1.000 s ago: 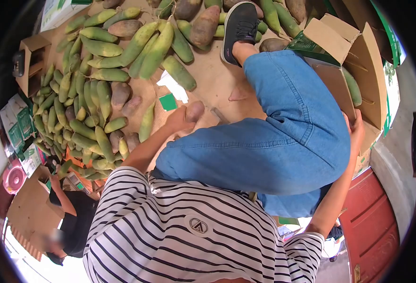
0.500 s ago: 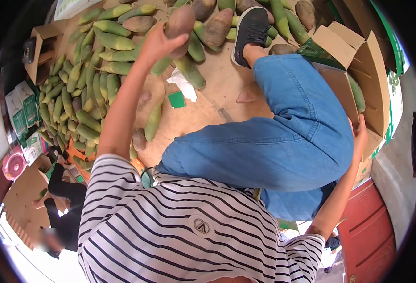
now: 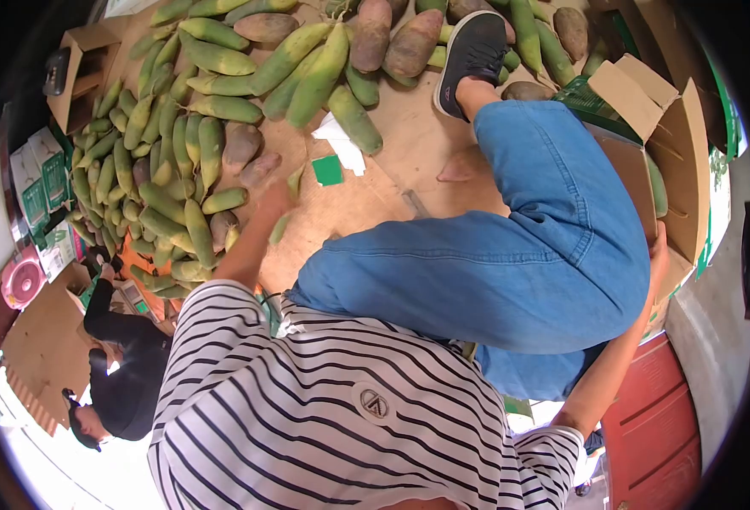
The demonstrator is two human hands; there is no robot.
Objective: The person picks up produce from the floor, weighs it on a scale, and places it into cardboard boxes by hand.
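My left hand [image 3: 275,202], smeared by motion, is over a small green radish [image 3: 280,228] on the cardboard; the radish shows on both sides of it. Its fingers are too blurred to make out. Beside it lies a reddish radish [image 3: 260,170]. At the right, my right hand [image 3: 659,252] grips the near edge of an open cardboard box [image 3: 689,170], partly hidden by my knee. A green radish [image 3: 656,187] shows inside that box. Further up, a reddish-brown radish [image 3: 370,36] lies beside long green radishes [image 3: 318,76].
A large heap of green radishes [image 3: 171,157] covers the left side. My shoe [image 3: 474,64] rests among radishes at the top. A green card [image 3: 327,170] and white paper [image 3: 341,143] lie on the cardboard. A co-worker in black [image 3: 128,365] is at the lower left, near a pink fan [image 3: 23,279].
My left hand has let go of the reddish-brown radish, which now lies at the top among the others. That hand has come down toward me to the small green radish. My right hand stays at the box.
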